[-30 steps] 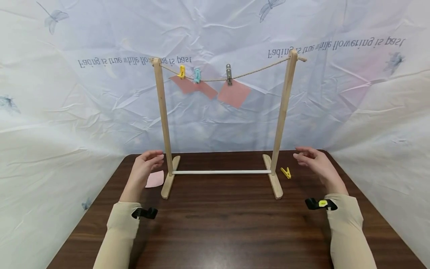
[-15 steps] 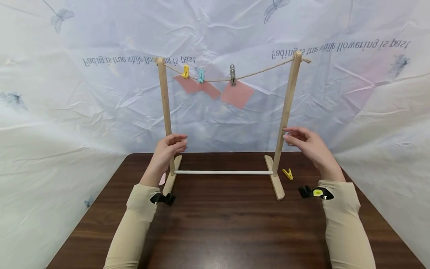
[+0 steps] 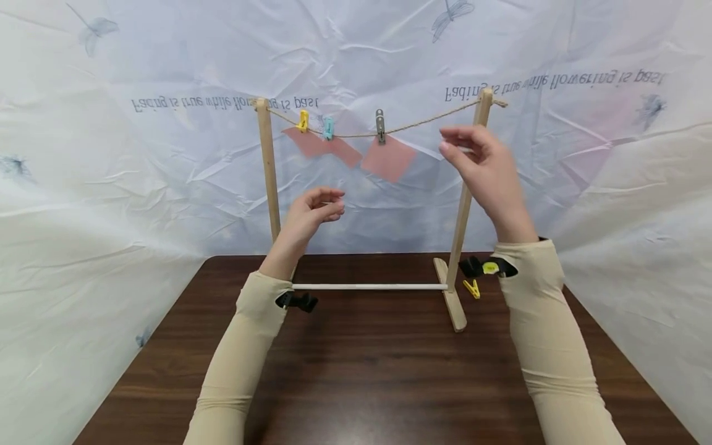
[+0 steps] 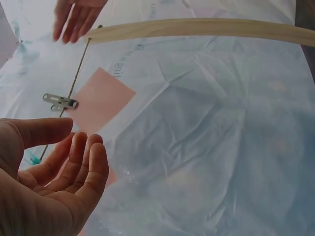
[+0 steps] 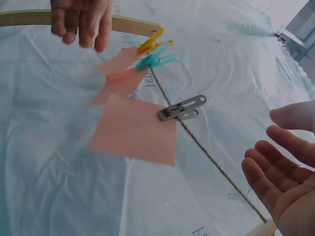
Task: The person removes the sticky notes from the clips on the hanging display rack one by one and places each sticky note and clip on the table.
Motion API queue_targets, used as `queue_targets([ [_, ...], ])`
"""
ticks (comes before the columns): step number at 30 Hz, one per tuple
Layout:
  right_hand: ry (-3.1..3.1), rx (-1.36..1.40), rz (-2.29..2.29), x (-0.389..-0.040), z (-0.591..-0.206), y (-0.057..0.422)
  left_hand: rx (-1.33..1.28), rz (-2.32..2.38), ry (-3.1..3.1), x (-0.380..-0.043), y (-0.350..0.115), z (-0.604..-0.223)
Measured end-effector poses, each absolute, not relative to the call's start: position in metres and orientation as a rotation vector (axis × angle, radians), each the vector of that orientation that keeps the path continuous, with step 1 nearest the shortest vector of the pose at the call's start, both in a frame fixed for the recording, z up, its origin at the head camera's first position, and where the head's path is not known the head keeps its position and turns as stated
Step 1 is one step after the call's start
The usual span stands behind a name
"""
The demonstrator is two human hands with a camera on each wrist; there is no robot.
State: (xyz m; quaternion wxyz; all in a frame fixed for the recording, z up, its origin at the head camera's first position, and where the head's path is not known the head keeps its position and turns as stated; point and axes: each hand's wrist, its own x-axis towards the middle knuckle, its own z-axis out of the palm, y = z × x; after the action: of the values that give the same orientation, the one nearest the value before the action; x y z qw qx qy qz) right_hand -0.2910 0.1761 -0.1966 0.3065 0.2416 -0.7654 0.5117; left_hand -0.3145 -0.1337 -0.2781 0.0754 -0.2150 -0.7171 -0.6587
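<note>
Three pink paper pieces hang from a twine line (image 3: pixel 428 119) strung between two wooden posts. A grey clothespin (image 3: pixel 381 127) clips the rightmost paper (image 3: pixel 389 159); a light-blue clothespin (image 3: pixel 328 128) and a yellow clothespin (image 3: pixel 303 120) clip the other two. My left hand (image 3: pixel 309 216) hovers below the hanging papers, fingers loosely bent, holding nothing. Higher up, my right hand (image 3: pixel 485 167) is in front of the right post (image 3: pixel 463 216), its fingers also loosely bent around nothing. In the right wrist view, the grey clothespin (image 5: pixel 183 108) is apart from my right fingers (image 5: pixel 261 179).
A loose yellow clothespin (image 3: pixel 472 288) lies on the dark wooden table (image 3: pixel 367 364), right of the stand's right foot (image 3: pixel 453 309). A white rod (image 3: pixel 367 287) joins the posts low down. A printed white sheet (image 3: pixel 183 161) hangs behind.
Both hands have risen from beside the stand and moved inward, the right one higher. My left arm now covers the stand's left foot and the pink paper lying beside it.
</note>
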Motion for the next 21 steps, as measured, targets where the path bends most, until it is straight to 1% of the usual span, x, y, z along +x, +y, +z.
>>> queue_targets([
  [6, -2.042, 0.709, 1.292, -0.301, -0.16, 0.153, -0.619, -1.951, -2.146, -0.327, -0.114, -0.259],
  [10, -2.097, 0.735, 1.273, -0.31, -0.146, 0.142, -0.588, -1.946, -2.125, -0.335, -0.107, -0.248],
  [16, -2.204, 0.746, 1.137, -0.324, -0.132, 0.124, -0.589, -1.969, -2.091, -0.345, -0.097, -0.24],
  [21, -2.253, 0.745, 1.043, -0.336, -0.13, 0.114, -0.539, -2.02, -2.063, -0.354, -0.09, -0.239],
])
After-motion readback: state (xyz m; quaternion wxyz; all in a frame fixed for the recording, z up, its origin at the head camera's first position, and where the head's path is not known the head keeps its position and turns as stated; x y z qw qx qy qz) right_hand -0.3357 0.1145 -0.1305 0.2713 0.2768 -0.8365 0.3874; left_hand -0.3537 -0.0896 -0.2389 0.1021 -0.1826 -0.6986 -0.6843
